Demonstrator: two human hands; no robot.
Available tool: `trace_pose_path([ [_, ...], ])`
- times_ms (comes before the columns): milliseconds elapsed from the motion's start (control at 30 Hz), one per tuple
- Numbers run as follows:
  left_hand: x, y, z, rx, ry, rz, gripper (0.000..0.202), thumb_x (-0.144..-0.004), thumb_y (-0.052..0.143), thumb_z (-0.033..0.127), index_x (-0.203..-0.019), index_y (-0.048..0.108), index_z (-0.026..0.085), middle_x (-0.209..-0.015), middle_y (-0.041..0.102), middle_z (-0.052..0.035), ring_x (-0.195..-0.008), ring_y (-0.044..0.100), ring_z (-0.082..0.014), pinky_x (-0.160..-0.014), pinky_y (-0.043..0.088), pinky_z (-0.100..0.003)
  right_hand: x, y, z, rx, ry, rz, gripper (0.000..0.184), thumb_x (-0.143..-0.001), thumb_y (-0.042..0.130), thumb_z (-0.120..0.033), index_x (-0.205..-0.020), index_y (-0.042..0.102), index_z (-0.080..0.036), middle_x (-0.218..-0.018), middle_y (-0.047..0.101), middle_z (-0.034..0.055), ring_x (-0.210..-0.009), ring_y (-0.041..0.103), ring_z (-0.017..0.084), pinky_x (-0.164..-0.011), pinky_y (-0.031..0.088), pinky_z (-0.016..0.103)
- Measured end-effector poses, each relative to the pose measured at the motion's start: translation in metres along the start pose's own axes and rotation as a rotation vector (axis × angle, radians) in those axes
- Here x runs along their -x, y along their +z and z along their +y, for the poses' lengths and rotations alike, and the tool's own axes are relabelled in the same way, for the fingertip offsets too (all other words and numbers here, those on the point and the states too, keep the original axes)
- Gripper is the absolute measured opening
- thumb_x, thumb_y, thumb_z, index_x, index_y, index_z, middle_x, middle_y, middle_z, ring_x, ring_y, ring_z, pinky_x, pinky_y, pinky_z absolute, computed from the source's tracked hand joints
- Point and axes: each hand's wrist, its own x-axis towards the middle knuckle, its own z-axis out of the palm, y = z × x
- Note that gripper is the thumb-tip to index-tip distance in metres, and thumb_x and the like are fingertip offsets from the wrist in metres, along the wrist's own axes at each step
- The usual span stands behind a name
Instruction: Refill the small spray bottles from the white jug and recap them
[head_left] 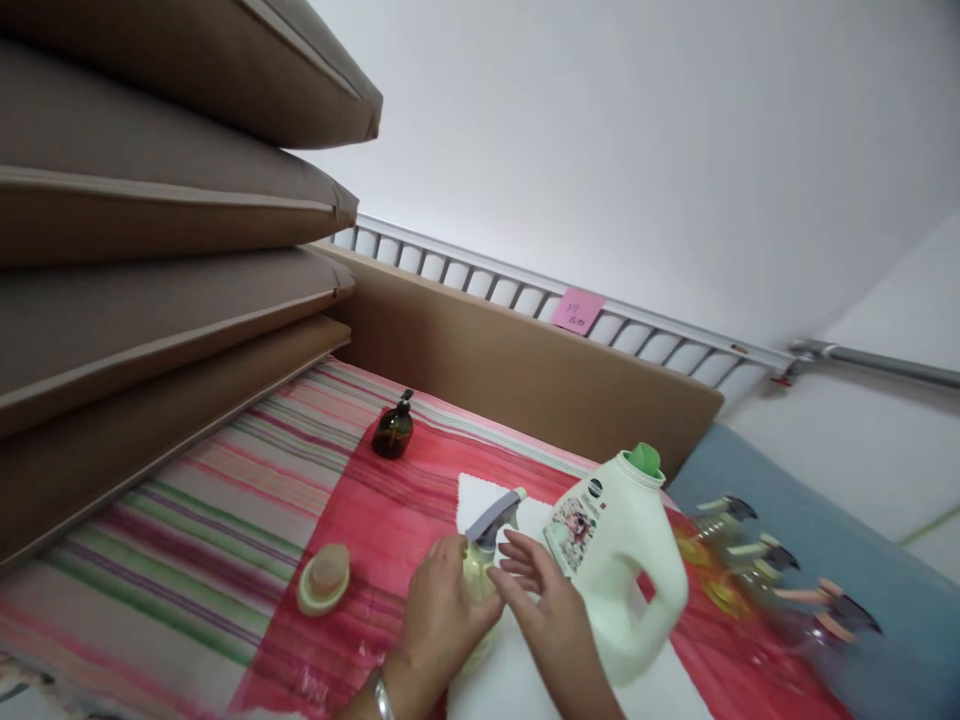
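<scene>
Head view, left hand clasping spray bottle, right hand touching it

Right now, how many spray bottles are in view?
4. One spray bottle is between the left hand and right hand, on the white cloth; three more sit in a blurred row right of the white jug. Blur may hide others.

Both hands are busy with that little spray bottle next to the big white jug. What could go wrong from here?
1. The left hand grips the spray bottle while the right hand has fingers by its trigger head; a squeeze might squirt liquid onto the white cloth.
2. The white jug stands close beside the right hand, so a nudge could tip it.
3. The spare spray bottles sit near the red cover's right edge and might roll off.
</scene>
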Motion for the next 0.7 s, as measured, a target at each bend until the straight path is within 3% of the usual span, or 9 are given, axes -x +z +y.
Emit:
trace_pose_path([
  [133, 0.003, -0.002, 0.007, -0.052, 0.011, 0.017, 0.014, -0.076, 0.05, 0.025, -0.087, 0.054, 0.017, -0.085, 0.062, -0.009, -0.084, 0.059, -0.0251, -0.075, 0.045, -0.037, -0.003, 0.027, -0.015, 0.036, -0.023, 0.043, 0.022, -0.071, 0.059, -0.042, -0.08, 0.056, -0.022, -0.084, 0.068, 0.0059, -0.084, 0.063, 0.025, -0.081, 0.047, 0.038],
  [267, 0.001, -0.004, 0.006, 0.0, -0.009, 0.015, 0.014, -0.076, 0.05, 0.023, -0.088, 0.055, 0.017, -0.086, 0.063, -0.009, -0.086, 0.06, -0.0253, -0.077, 0.046, -0.038, -0.008, 0.03, -0.027, -0.027, -0.038, 0.021, 0.011, -0.074, 0.055, -0.032, -0.072, 0.052, -0.021, -0.074, 0.064, 0.0021, -0.076, 0.061, 0.022, -0.072, 0.045, 0.032],
  [400, -0.004, 0.0, -0.003, 0.122, 0.038, -0.07, 0.029, -0.072, 0.058, 0.027, -0.098, 0.055, 0.016, -0.095, 0.066, -0.011, -0.092, 0.062, -0.0256, -0.081, 0.049, -0.038, -0.015, 0.021, -0.025, -0.264, -0.041, -0.137, 0.005, -0.072, 0.055, -0.023, -0.074, 0.054, -0.02, -0.075, 0.062, 0.0005, -0.077, 0.059, 0.019, -0.073, 0.044, 0.029],
  [500, -0.006, 0.006, -0.013, 0.154, 0.079, -0.075, 0.037, -0.07, 0.062, 0.032, -0.104, 0.056, 0.017, -0.102, 0.067, -0.011, -0.096, 0.062, -0.0258, -0.084, 0.05, -0.037, -0.017, 0.017, -0.021, -0.497, 0.002, -0.301, 0.013, -0.07, 0.058, -0.025, -0.081, 0.058, -0.018, -0.077, 0.063, -0.0002, -0.078, 0.059, 0.018, -0.075, 0.044, 0.029],
  [567, -0.006, 0.01, -0.02, 0.142, 0.067, -0.086, 0.031, -0.07, 0.06, 0.033, -0.097, 0.058, 0.018, -0.095, 0.069, -0.0095, -0.088, 0.065, -0.0253, -0.077, 0.053, -0.035, -0.015, 0.019, -0.019, -0.504, 0.033, -0.233, 0.017, -0.067, 0.06, -0.023, -0.083, 0.06, -0.018, -0.077, 0.063, -0.0002, -0.079, 0.058, 0.018, -0.075, 0.043, 0.03],
  [700, -0.008, 0.017, -0.035, 0.161, 0.163, -0.093, 0.022, -0.069, 0.058, 0.035, -0.086, 0.062, 0.021, -0.082, 0.071, -0.006, -0.079, 0.068, -0.0245, -0.066, 0.056, -0.03, -0.007, 0.03, -0.015, -0.151, 0.109, 0.118, 0.032, -0.05, 0.073, -0.013, -0.078, 0.059, -0.018, -0.077, 0.059, -0.0011, -0.073, 0.054, 0.018, -0.067, 0.041, 0.029],
])
